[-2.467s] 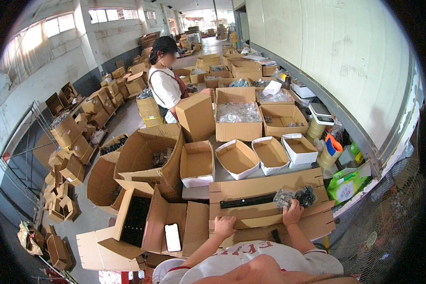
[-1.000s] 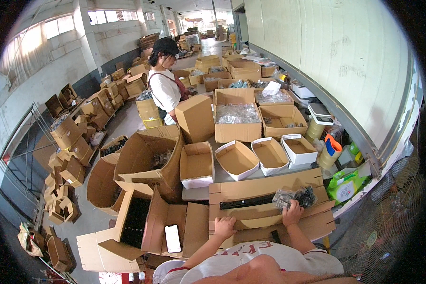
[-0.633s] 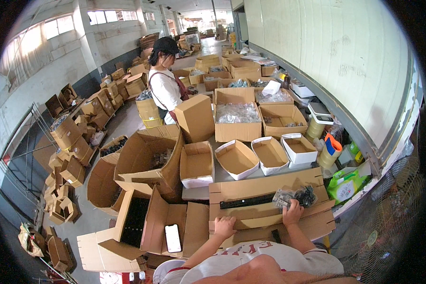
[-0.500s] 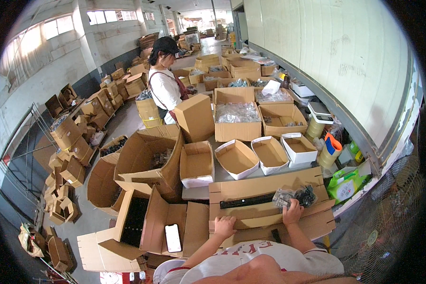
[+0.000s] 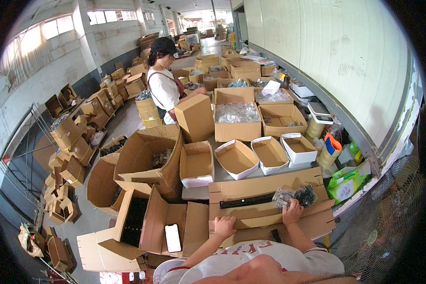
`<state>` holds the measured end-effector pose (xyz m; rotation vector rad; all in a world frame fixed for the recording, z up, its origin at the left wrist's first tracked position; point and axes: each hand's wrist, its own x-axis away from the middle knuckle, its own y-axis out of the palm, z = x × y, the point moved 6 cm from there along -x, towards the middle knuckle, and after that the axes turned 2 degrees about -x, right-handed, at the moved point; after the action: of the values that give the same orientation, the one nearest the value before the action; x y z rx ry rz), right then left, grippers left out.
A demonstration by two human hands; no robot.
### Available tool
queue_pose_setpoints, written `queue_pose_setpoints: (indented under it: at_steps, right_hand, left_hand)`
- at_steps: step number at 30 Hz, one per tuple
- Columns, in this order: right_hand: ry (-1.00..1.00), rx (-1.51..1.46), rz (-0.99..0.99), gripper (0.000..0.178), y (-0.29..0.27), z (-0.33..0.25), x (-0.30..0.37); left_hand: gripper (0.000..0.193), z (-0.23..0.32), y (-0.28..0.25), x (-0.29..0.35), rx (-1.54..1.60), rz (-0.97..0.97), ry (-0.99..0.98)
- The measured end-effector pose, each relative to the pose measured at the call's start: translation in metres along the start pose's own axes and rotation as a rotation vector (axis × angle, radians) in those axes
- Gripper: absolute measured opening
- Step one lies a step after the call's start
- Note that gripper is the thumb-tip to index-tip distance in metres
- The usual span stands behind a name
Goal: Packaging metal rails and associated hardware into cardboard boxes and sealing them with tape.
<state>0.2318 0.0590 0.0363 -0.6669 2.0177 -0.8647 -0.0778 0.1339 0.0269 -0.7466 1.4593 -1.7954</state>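
Observation:
A long, shallow cardboard box (image 5: 265,183) lies open in front of me. Inside it are a black strip-like part (image 5: 246,200) and a clear plastic bag (image 5: 283,195) holding dark pieces. My left hand (image 5: 225,226) is closed over the box's near edge, toward its left end. Farther right, my right hand (image 5: 293,212) has its fingers bent against the lower side of the bag; part of its grip is hidden. Left of the box, a phone (image 5: 173,237) with a lit white screen lies on an open carton (image 5: 196,227).
Several small open trays, one a white-sided box (image 5: 299,150), line the table beyond. A large carton (image 5: 149,161) stands to the left, and a green bag (image 5: 348,184) to the right. A wire fan guard (image 5: 388,222) is close at right. A co-worker (image 5: 164,85) stands among cartons.
The co-worker's forearm has come up and reaches right over the cartons, with the body shifted slightly left. My hands, the bag and the box look unmoved.

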Motion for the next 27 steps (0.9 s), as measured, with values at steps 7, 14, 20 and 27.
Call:
queue_pose_setpoints:
  at_steps: [7,14,20,27]
  right_hand:
    - [0.001,0.003,-0.001,0.045,-0.0016,-0.0007,0.0004]
    - [0.0,-0.003,0.004,0.045,-0.0014,-0.0003,0.0004]
    - [0.037,-0.027,-0.035,0.048,0.0018,0.003,0.0008]
    - [0.024,-0.031,-0.031,0.049,-0.0037,-0.0026,0.0004]
  left_hand:
    - [0.045,0.0002,-0.0005,0.0003,0.018,0.006,-0.001]
    - [0.046,0.0,-0.002,0.0007,0.031,0.005,-0.002]
    - [0.046,0.0,-0.0032,0.0006,0.034,-0.005,-0.003]
    - [0.047,0.0005,-0.0048,0.0014,0.039,-0.011,-0.014]
